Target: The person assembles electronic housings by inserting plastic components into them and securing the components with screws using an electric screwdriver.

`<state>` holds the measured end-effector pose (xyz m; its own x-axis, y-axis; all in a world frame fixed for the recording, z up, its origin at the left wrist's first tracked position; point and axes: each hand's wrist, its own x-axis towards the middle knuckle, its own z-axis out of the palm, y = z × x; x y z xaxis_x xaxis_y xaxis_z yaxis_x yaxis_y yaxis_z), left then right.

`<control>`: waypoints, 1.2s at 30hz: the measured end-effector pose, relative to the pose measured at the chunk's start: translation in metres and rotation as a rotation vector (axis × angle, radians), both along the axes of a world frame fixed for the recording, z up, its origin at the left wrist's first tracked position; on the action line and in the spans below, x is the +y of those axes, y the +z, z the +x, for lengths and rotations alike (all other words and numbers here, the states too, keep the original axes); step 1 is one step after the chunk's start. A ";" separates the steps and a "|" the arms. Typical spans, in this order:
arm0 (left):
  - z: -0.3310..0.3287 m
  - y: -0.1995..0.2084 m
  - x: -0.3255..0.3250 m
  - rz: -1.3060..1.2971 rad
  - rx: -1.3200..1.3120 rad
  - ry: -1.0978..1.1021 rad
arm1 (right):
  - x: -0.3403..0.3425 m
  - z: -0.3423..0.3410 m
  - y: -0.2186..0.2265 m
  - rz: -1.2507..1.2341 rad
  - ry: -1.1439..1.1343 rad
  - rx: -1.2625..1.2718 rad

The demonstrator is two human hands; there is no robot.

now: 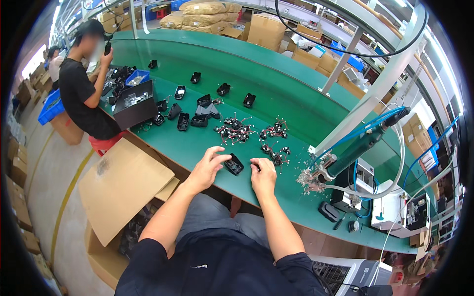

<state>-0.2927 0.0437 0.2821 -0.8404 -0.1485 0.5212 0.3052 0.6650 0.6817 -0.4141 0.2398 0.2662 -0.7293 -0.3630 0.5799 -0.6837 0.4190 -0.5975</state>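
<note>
A black plastic housing [234,165], its hollow side up, lies on the green workbench in front of me. My left hand [206,171] is just left of it, thumb and fingers apart, with nothing seen in the grip. To the right of the housing, my right hand [263,176] has its fingers curled together; a small dark bit shows at the fingertips, too small to name. Beyond the hands lie a pile of small wired parts [234,130] with red and black leads, and two smaller piles, one of them the wired cluster [274,154] near my right hand.
A power screwdriver [365,143] hangs at the right over scattered screws [311,181]. More black housings [183,121] stand farther left, near a dark box [134,104]. An open cardboard carton [126,190] is at my left. A person [89,84] stands at the bench's far left.
</note>
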 end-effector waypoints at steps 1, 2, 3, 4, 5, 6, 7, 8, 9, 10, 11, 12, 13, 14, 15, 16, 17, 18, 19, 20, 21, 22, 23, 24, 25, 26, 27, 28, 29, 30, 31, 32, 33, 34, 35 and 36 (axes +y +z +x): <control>0.002 -0.006 -0.004 -0.100 0.013 0.040 | 0.003 0.003 -0.005 -0.051 -0.014 -0.119; 0.001 -0.005 0.000 -0.097 0.018 0.030 | 0.005 0.006 -0.001 -0.049 -0.025 -0.114; 0.002 -0.003 0.011 -0.125 -0.068 0.146 | 0.010 0.016 0.007 -0.081 -0.053 -0.244; 0.002 -0.003 0.022 -0.153 -0.155 0.261 | 0.013 0.023 0.011 -0.115 -0.082 -0.373; -0.005 -0.010 0.029 -0.233 -0.161 0.330 | 0.017 0.025 0.006 -0.184 -0.071 -0.353; -0.012 -0.009 0.037 -0.224 -0.150 0.320 | 0.018 0.024 0.000 -0.179 -0.082 -0.341; -0.019 -0.008 0.046 -0.234 -0.183 0.376 | 0.020 0.027 -0.008 -0.255 -0.042 -0.370; -0.024 -0.008 0.050 -0.241 -0.217 0.438 | 0.020 0.032 -0.005 -0.327 0.006 -0.398; -0.030 -0.011 0.050 -0.237 -0.234 0.462 | 0.021 0.036 -0.002 -0.347 0.082 -0.445; -0.034 -0.013 0.049 -0.224 -0.225 0.460 | 0.022 0.037 0.002 -0.311 0.120 -0.435; -0.036 -0.013 0.046 -0.218 -0.223 0.401 | 0.022 0.040 0.011 -0.252 0.121 -0.361; -0.036 -0.012 0.043 -0.213 -0.223 0.342 | 0.022 0.040 0.020 -0.192 0.123 -0.289; -0.033 -0.013 0.041 -0.159 -0.167 0.233 | 0.023 0.040 0.027 -0.184 0.121 -0.289; -0.031 -0.010 0.043 -0.154 -0.170 0.229 | 0.024 0.040 0.033 -0.107 0.157 -0.137; -0.028 -0.007 0.045 -0.001 -0.160 0.097 | 0.025 0.041 0.038 -0.030 0.194 0.012; -0.025 -0.003 0.047 0.150 -0.149 -0.033 | 0.024 0.040 0.044 -0.026 0.190 0.006; -0.022 0.003 0.050 0.097 -0.089 -0.064 | 0.023 0.043 0.051 0.020 0.211 0.140; -0.019 0.006 0.051 0.104 -0.099 -0.067 | 0.024 0.046 0.056 0.064 0.232 0.273; -0.017 0.007 0.052 0.057 -0.093 -0.084 | 0.027 0.050 0.058 0.081 0.230 0.287; -0.017 0.010 0.053 0.006 -0.079 -0.103 | 0.029 0.052 0.059 0.083 0.225 0.284; -0.015 0.013 0.055 -0.002 -0.076 -0.117 | 0.031 0.053 0.060 0.080 0.229 0.301; -0.015 0.014 0.056 -0.003 -0.076 -0.122 | 0.032 0.054 0.062 0.077 0.233 0.319; -0.015 0.016 0.057 -0.040 0.014 -0.119 | 0.034 0.056 0.063 0.076 0.227 0.317; -0.015 0.017 0.058 -0.077 0.105 -0.116 | 0.036 0.058 0.064 0.062 0.208 0.300; -0.013 0.020 0.060 -0.079 0.105 -0.122 | 0.037 0.060 0.066 0.046 0.189 0.284; -0.011 0.024 0.062 -0.056 0.096 -0.121 | 0.037 0.062 0.068 0.043 0.185 0.290; -0.011 0.027 0.064 -0.034 0.087 -0.120 | 0.037 0.065 0.069 0.033 0.153 0.253; -0.012 0.030 0.065 -0.040 0.091 -0.123 | 0.038 0.066 0.072 0.022 0.122 0.216; -0.012 0.032 0.067 -0.053 0.110 -0.126 | 0.040 0.067 0.074 0.017 0.115 0.217; -0.013 0.033 0.068 -0.067 0.127 -0.129 | 0.042 0.066 0.076 0.042 0.109 0.239; -0.013 0.035 0.070 -0.073 0.126 -0.137 | 0.044 0.065 0.077 0.067 0.104 0.258; -0.015 0.037 0.071 -0.084 0.093 -0.142 | 0.044 0.064 0.078 0.059 0.093 0.257; -0.018 0.039 0.072 -0.095 0.058 -0.147 | 0.045 0.062 0.078 0.075 0.101 0.266; -0.021 0.041 0.073 -0.103 0.054 -0.157 | 0.045 0.060 0.078 0.091 0.108 0.274; -0.023 0.041 0.074 -0.116 0.068 -0.170 | 0.045 0.057 0.077 0.083 0.100 0.267; -0.027 0.042 0.075 -0.128 0.082 -0.183 | 0.046 0.054 0.076 0.112 0.103 0.261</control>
